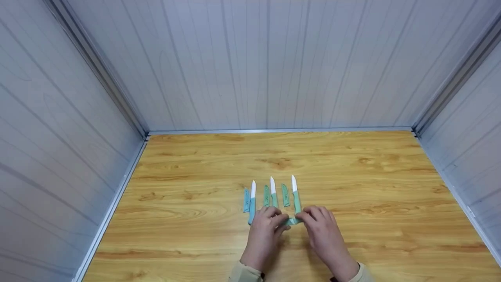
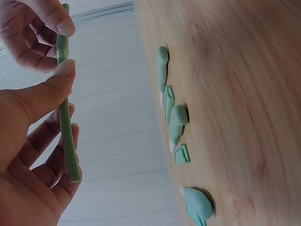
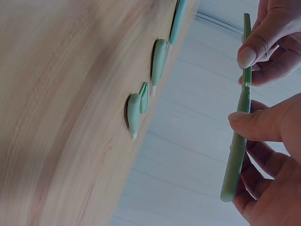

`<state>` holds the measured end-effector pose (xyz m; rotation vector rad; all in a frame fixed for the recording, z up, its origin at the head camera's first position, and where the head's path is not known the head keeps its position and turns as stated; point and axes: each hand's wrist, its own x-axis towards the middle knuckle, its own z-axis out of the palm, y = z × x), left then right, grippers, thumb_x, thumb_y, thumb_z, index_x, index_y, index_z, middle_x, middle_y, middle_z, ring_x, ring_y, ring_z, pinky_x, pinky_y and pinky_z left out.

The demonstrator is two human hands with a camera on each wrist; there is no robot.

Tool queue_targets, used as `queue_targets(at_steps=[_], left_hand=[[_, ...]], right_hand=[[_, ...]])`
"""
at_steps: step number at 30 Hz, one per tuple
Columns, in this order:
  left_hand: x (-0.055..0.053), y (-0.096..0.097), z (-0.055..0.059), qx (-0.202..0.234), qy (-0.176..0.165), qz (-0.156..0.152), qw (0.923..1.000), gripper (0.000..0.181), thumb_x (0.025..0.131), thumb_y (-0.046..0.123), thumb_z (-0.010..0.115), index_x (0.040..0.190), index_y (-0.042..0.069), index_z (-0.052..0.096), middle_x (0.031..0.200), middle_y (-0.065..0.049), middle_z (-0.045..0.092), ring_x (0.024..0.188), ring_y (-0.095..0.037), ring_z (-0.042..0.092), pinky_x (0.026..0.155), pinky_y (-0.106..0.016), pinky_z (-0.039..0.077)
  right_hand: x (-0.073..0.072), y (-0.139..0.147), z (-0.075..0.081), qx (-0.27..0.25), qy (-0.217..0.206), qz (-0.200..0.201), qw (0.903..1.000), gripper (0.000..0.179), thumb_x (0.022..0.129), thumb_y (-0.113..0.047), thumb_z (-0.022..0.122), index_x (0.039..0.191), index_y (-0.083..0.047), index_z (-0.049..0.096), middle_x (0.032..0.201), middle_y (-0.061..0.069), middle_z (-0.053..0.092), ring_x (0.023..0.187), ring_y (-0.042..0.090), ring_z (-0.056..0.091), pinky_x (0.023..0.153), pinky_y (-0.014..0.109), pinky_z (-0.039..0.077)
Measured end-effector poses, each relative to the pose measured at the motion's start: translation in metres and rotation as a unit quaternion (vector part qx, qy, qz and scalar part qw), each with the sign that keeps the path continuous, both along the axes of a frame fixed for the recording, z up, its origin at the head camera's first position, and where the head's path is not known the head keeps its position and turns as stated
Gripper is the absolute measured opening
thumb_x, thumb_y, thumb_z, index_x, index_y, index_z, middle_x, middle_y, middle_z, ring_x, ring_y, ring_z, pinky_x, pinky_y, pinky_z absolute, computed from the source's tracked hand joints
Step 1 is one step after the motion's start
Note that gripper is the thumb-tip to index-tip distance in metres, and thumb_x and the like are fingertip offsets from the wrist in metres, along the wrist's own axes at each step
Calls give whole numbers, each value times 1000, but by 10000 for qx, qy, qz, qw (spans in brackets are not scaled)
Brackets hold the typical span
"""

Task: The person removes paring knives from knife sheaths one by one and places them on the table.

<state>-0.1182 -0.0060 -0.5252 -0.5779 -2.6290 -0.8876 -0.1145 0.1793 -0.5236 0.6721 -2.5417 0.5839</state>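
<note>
Near the table's front, my left hand point(image 1: 265, 232) and right hand point(image 1: 323, 234) hold the two ends of a green paring knife and its sheath. The left hand pinches the flat green sheath point(image 2: 70, 150) between thumb and fingers. Gripped in the right hand is the rounded green knife handle point(image 3: 232, 172). Sheath and handle meet end to end in both wrist views, in one nearly straight line. The blade is mostly hidden; a pale patch shows between the hands in the head view.
Three unsheathed white-bladed knives lie just beyond the hands: a blue-handled knife point(image 1: 252, 203), a middle green knife point(image 1: 273, 190) and a right green knife point(image 1: 296, 196). To their left lie a blue sheath point(image 1: 246, 200) and green sheaths point(image 1: 285, 195). Panel walls point(image 1: 250, 78) enclose the wooden table point(image 1: 176, 235).
</note>
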Motion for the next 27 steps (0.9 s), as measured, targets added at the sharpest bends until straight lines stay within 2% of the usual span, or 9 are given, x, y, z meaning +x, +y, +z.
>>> queue_targets(at_steps=[4, 10, 19, 27], left_hand=[[0, 0, -1, -6, -185, 33, 9998, 13, 80, 28, 75, 93, 23, 74, 93, 12, 56, 87, -10, 48, 76, -28, 43], [0, 1, -2, -21, -151, 25, 9999, 12, 80, 28, 75, 91, 24, 74, 92, 12, 56, 87, -10, 48, 76, -28, 42], [1, 2, 0, 5, -348, 63, 9994, 11, 82, 29, 74, 93, 24, 74, 93, 13, 54, 88, -9, 47, 77, -28, 43], [2, 1, -4, -17, 269, -18, 9996, 11, 80, 27, 76, 90, 22, 73, 91, 10, 56, 84, -12, 48, 75, -29, 42]], right_hand=[[1, 1, 0, 52, -170, 7, 9998, 29, 78, 4, 74, 96, -18, 70, 99, -3, 57, 93, 20, 53, 78, 40, 45], [1, 2, 1, 83, -426, -39, 9991, 28, 80, 3, 73, 98, -19, 70, 100, -5, 57, 93, 19, 52, 78, 39, 44], [1, 2, 0, 73, -185, -35, 9998, 29, 78, 3, 75, 96, -18, 69, 99, -4, 57, 92, 19, 52, 76, 38, 44], [2, 1, 0, 67, -221, -50, 9997, 27, 80, 3, 73, 96, -19, 69, 99, -5, 57, 90, 16, 51, 74, 35, 42]])
